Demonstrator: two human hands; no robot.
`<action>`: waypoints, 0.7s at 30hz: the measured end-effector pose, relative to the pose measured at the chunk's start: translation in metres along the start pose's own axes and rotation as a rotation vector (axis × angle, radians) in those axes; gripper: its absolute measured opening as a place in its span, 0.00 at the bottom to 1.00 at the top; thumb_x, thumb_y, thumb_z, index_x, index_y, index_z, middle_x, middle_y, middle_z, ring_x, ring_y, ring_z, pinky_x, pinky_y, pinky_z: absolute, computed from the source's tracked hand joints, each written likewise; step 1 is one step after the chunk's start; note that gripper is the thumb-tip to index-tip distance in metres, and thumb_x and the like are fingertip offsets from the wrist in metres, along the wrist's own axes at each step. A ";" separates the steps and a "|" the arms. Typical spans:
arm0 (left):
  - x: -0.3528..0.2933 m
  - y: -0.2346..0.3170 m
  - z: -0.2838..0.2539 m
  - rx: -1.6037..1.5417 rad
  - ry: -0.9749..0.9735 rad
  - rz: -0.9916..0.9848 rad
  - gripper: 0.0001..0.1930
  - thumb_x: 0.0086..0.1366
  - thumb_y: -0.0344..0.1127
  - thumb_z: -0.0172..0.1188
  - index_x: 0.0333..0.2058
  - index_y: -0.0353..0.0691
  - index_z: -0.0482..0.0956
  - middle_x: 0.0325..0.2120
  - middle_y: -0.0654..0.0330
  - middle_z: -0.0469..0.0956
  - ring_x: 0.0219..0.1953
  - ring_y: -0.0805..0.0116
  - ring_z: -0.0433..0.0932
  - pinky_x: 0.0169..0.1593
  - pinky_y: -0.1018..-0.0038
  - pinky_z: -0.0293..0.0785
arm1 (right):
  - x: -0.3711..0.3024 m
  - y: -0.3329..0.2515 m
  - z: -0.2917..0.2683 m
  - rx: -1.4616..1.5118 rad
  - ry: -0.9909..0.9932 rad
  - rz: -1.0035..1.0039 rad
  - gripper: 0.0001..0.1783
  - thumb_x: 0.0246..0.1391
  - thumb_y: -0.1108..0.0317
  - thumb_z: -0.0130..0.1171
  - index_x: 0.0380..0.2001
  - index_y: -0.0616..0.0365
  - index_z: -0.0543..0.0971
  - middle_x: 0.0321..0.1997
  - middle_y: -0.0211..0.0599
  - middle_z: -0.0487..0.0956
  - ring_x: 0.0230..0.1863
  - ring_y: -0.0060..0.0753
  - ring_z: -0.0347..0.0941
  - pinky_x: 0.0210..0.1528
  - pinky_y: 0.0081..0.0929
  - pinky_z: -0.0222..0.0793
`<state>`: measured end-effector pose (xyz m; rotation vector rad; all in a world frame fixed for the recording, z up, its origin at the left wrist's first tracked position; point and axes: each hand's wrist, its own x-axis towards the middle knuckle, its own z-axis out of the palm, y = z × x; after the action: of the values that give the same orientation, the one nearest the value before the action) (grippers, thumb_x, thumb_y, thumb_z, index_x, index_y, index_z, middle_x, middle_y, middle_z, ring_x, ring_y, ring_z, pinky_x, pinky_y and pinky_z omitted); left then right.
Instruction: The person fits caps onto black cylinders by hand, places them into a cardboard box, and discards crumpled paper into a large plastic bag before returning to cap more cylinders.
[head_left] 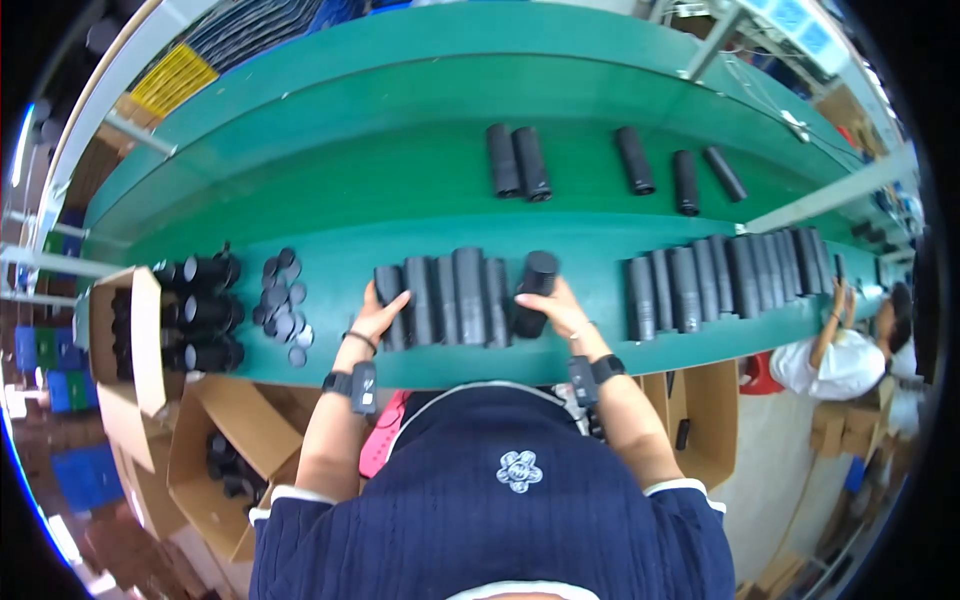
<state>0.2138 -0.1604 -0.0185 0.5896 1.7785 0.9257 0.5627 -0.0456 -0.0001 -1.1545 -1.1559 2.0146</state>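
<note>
On the green workbench in front of me, several black cylinders lie side by side in a row. My left hand is closed round the leftmost black cylinder, thumb across its top side. At the row's right end, a little apart from it, my right hand grips another black cylinder whose round end faces up toward me. This one looks tilted up from the bench. The fingers on the far side of both cylinders are partly hidden.
Small black round caps are scattered left of my hands, beside large black cylindrical parts and a cardboard box. A long row of black cylinders lies rightward. Several more lie farther back. A co-worker sits at far right.
</note>
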 end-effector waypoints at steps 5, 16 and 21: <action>0.005 -0.016 -0.009 0.229 0.117 0.011 0.57 0.47 0.59 0.70 0.65 0.34 0.47 0.54 0.37 0.68 0.56 0.47 0.70 0.57 0.62 0.68 | -0.015 -0.019 0.002 -0.277 0.062 -0.294 0.37 0.30 0.68 0.79 0.46 0.61 0.71 0.45 0.31 0.75 0.48 0.25 0.69 0.52 0.28 0.67; -0.029 0.039 0.000 0.742 0.463 0.555 0.46 0.49 0.45 0.70 0.63 0.41 0.55 0.53 0.39 0.61 0.48 0.44 0.68 0.54 0.55 0.66 | -0.022 -0.006 0.010 -0.459 0.275 -0.336 0.41 0.26 0.59 0.81 0.44 0.60 0.68 0.41 0.37 0.76 0.45 0.32 0.72 0.48 0.31 0.69; -0.065 0.117 0.063 0.224 -0.503 0.633 0.40 0.53 0.37 0.70 0.62 0.45 0.59 0.53 0.54 0.67 0.54 0.61 0.69 0.56 0.66 0.68 | -0.038 -0.066 0.070 -0.744 0.360 -0.313 0.43 0.26 0.55 0.80 0.44 0.60 0.66 0.39 0.43 0.77 0.43 0.39 0.75 0.46 0.34 0.71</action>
<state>0.2940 -0.1200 0.0991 1.4478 1.2524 0.8841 0.5228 -0.0716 0.0917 -1.4765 -1.8104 1.0896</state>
